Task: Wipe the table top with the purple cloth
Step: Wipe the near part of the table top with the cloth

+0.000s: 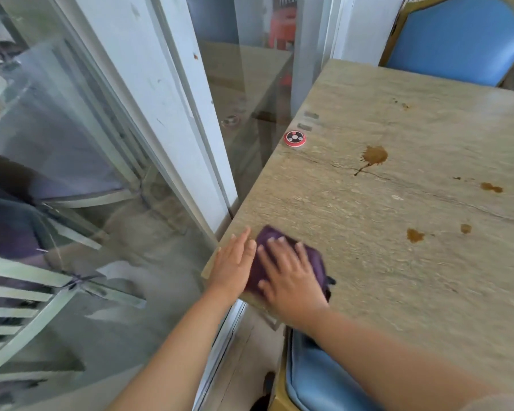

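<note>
Purple cloth, a folded pad of soft fabric, lies flat under my right hand at the near left corner of the beige stone-look bench. My right grip is spread, fingers splayed and palm pressing the cloth down onto the surface rather than pinching it. My left hand rests just beside the cloth on its left, fingers straight and together, flat on the bench edge, touching or almost touching the fabric's side; it holds nothing that I can see. Both hands are slightly blurred.

Taking the cloth as my landmark: beyond it and to the right sit two small brown spots, well apart from it. Farther off in the same direction lies a larger brown splash with a thin trail running from it, and past that to the right another small brown smear. Straight ahead of the cloth, near the bench's left edge, stands a round red call button. A blue padded chair stands at the far end, and another blue seat sits below the cloth's corner.

I judge the wiping barely begun: every visible stain lies untouched and unsmeared, and the cloth covers only the corner. Nearly the whole top is left to do, stains first.
</note>
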The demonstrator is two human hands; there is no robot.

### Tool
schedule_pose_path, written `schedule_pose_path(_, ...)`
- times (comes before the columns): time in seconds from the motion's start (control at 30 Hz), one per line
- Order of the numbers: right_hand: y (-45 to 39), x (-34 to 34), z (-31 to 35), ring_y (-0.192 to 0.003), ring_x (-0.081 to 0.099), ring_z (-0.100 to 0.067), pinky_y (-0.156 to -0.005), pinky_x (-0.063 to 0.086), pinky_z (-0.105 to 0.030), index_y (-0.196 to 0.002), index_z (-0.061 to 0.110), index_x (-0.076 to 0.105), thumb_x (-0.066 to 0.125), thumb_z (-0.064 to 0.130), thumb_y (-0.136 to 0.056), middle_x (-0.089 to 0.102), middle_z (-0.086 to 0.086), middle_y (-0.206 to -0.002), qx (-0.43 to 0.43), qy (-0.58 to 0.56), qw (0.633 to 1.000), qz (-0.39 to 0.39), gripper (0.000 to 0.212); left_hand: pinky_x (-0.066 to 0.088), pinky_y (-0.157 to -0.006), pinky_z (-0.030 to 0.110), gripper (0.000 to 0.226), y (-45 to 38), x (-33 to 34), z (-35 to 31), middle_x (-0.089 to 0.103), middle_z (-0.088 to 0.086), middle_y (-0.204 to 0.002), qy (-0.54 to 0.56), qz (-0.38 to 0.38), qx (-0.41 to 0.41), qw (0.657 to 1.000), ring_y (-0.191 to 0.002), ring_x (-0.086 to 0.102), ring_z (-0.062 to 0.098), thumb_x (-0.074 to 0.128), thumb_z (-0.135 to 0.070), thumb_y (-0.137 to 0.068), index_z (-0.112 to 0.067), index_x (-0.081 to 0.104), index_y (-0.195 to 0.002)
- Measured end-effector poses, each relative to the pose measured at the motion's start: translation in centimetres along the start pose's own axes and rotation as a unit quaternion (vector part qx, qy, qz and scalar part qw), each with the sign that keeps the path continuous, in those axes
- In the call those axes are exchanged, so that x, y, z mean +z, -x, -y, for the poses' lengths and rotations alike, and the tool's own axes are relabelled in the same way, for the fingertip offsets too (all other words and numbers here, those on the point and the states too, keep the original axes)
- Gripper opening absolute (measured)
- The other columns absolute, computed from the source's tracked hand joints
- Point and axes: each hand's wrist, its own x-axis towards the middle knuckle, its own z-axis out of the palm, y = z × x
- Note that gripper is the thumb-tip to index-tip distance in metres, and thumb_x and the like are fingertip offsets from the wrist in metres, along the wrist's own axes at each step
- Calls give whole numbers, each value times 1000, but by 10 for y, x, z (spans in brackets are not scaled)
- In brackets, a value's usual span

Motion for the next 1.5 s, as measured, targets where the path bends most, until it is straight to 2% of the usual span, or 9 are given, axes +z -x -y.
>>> schedule_pose_path(0.17,-17,-11,-32,-147,11,-18,-115,-2,-52,-149,31,24,30,59,-94,22,5,-157,-237,29,969,61,62,21,-119,35,73,-8,3,-7,37,-6,-153,43,-97,37,994,-142,27,11,15,-68,-92,-26,33,-149)
schedule_pose_path(0.37,-63,-15,-54,-148,-8,-19,-117,-13,-47,-150,21,17,27,52,-96,-1,-1,-161,285,-45,958,7,64,19,-119,36,80,-33,11,-13,35,-7,-154,9,-108,76,991,-143,25,11,7,-70,-88,-26,31,-150)
schedule_pose_path(0.47,-46,-9,-35,-148,3,-20,-120,10,-45,-143,21,34,38,46,-95,17,-5,-160,59,-74,995,-16,55,23,-117,31,71,-41,13,-18,39,-5,-150,44,-149,96,983,-140,30,9,15,-61,-91,-22,36,-146)
schedule_pose_path(0.6,-54,-6,-60,-147,7,-14,-119,2,-37,-148,24,30,31,48,-99,21,2,-157,-179,-41,982,45,54,26,-113,20,59,-55,21,-24,42,0,-146,97,-211,128,964,-133,35,4,23,-48,-95,-16,40,-142)
schedule_pose_path(0.73,-108,-9,-88,-146,17,-18,-119,15,-44,-146,27,35,21,47,-97,25,3,-157,-62,-20,998,26,55,29,-116,37,57,-72,29,-33,36,0,-150,110,-224,146,957,-139,34,11,29,-43,-95,-15,34,-145)
schedule_pose_path(0.9,-154,-20,-134,-148,11,-18,-120,4,-40,-147,31,32,9,55,-89,16,5,-159,46,-30,998,8,67,-7,-121,42,66,-82,41,-35,-9,-17,-161,-238,-130,112,956,-148,-9,3,-1,-55,-91,-34,-3,-153)
schedule_pose_path(1.07,-146,-18,-151,-148,-5,-17,-120,-3,-39,-152,28,15,22,47,-99,-1,1,-162,293,-39,955,-4,57,-10,-119,46,66,-86,42,-34,-12,-17,-160,-293,-107,104,945,-147,-15,4,-9,-53,-90,-36,-3,-153)
schedule_pose_path(1.37,-23,-22,-122,-148,1,-14,-118,-4,-36,-150,32,24,26,53,-98,9,6,-160,-70,-20,995,63,56,-7,-118,50,71,-89,42,-53,1,-19,-161,-230,-100,57,966,-148,-7,4,-9,-47,-88,-35,18,-153)
schedule_pose_path(1.5,-44,-32,-183,-148,6,-14,-119,8,-40,-149,34,25,18,57,-93,11,7,-160,70,-2,997,39,61,-7,-117,53,65,-93,70,-90,2,-15,-162,-234,-53,135,961,-149,-7,5,-2,-49,-93,-32,17,-153)
